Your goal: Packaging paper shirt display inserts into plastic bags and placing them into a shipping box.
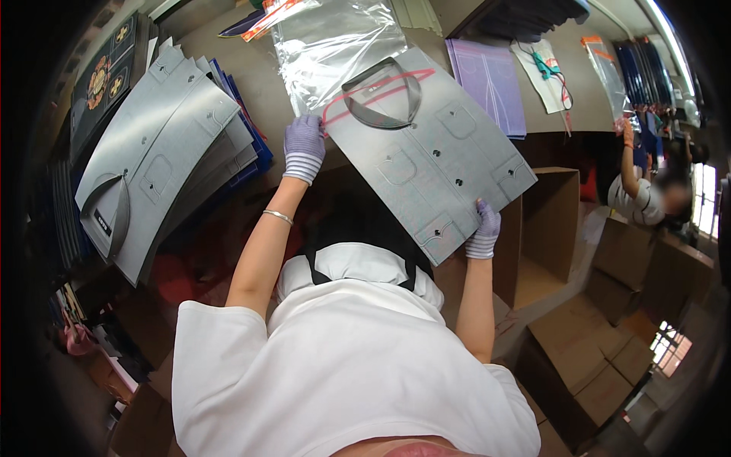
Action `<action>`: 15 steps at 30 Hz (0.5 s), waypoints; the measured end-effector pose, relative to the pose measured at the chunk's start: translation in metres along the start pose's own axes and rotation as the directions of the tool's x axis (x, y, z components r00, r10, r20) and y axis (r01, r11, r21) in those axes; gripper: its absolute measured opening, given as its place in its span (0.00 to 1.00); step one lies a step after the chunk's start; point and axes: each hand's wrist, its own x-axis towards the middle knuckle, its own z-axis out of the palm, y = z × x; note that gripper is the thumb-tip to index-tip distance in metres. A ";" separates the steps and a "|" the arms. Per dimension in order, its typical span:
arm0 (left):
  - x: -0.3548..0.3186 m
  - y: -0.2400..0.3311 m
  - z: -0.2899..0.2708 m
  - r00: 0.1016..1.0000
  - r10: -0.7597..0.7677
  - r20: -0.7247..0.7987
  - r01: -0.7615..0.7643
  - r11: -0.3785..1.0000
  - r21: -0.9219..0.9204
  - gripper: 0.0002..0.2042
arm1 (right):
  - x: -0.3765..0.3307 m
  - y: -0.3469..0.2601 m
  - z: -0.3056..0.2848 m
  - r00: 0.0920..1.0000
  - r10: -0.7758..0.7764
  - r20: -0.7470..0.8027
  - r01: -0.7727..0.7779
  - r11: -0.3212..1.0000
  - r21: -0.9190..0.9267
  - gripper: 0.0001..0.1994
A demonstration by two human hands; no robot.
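A flat grey shirt-shaped folder point(449, 164), with a raised dark collar, printed pockets and dark buttons, is tilted in front of me above the table's near edge. A thin red strip point(417, 75) crosses its collar end; whether it edges a clear sleeve I cannot tell. My left hand point(304, 141), in a purple knit glove, is closed at the red strip's left end, beside the folder's upper left corner. My right hand point(486, 226), gloved alike, grips the folder's lower right edge, thumb on top. Its other fingers are hidden underneath.
A fanned stack of similar grey folders point(164, 129) lies left, beside dark patterned ones point(103, 84). Clear plastic sleeves point(335, 46) lie behind. Purple folders point(491, 84) and green-handled snips point(546, 67) are at the right. Cardboard boxes point(586, 343) stand below; another person point(636, 186) works far right.
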 end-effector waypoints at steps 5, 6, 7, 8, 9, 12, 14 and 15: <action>0.003 0.020 0.001 0.993 0.114 -0.026 -0.117 0.942 -0.314 0.07 | 0.002 0.023 0.000 0.998 -0.046 -0.051 0.043 0.996 -0.073 0.19; 0.006 0.022 0.002 0.997 0.028 -0.072 -0.056 0.897 -0.438 0.08 | 0.004 0.027 -0.001 0.998 -0.022 -0.055 0.021 0.999 -0.025 0.18; 0.006 0.019 0.006 0.962 -0.274 -0.021 0.204 0.763 -0.614 0.12 | 0.005 0.033 0.001 0.997 -0.022 -0.079 0.016 0.998 -0.067 0.15; 0.014 -0.003 0.027 0.870 -0.450 0.199 0.441 0.534 -0.722 0.16 | 0.006 0.041 0.004 0.997 -0.030 -0.072 0.024 0.997 -0.076 0.15; 0.029 -0.011 0.032 0.758 -0.448 0.474 0.590 0.162 -0.791 0.14 | 0.007 0.055 -0.001 0.997 0.041 -0.069 -0.045 0.997 -0.070 0.15; 0.051 -0.037 0.061 0.641 -0.228 0.732 0.650 -0.345 -0.677 0.14 | 0.009 0.061 0.002 0.782 0.604 0.152 -0.565 0.791 -0.236 0.20; 0.062 -0.042 0.077 0.460 -0.412 0.787 0.750 -0.295 -0.592 0.13 | 0.034 0.040 0.000 0.420 0.906 0.054 -0.384 0.232 -0.894 0.19; 0.064 -0.047 0.082 0.464 -0.392 0.795 0.776 -0.253 -0.578 0.12 | 0.056 0.039 -0.004 0.684 0.681 0.261 0.146 0.222 -0.964 0.16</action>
